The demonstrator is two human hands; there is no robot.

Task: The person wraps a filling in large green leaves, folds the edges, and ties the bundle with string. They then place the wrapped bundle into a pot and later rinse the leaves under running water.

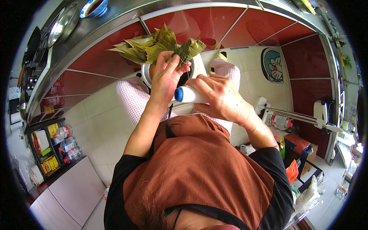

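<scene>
My left hand (pixel 169 72) holds a leaf-wrapped zongzi (pixel 190 51) between thumb and fingers, with white string wound around it. A length of string runs down from the zongzi towards a white spool with a blue end (pixel 189 95). My right hand (pixel 217 96) is closed around that spool, just below and to the right of the left hand. Broad green leaves (pixel 152 47) fan out behind and to the left of my left hand. Under the hands, partly hidden, is a pot or bowl with a pale metal rim (pixel 145 75); its contents are mostly covered.
A steel counter edge (pixel 120 21) curves across the front, above red cabinet doors (pixel 198 23). On the counter stand a blue-and-white bowl (pixel 93 8) and a metal pan (pixel 63 25). Plastic bottles (pixel 69 143) and a shelf are at the left; a metal-railed frame (pixel 299 115) stands right.
</scene>
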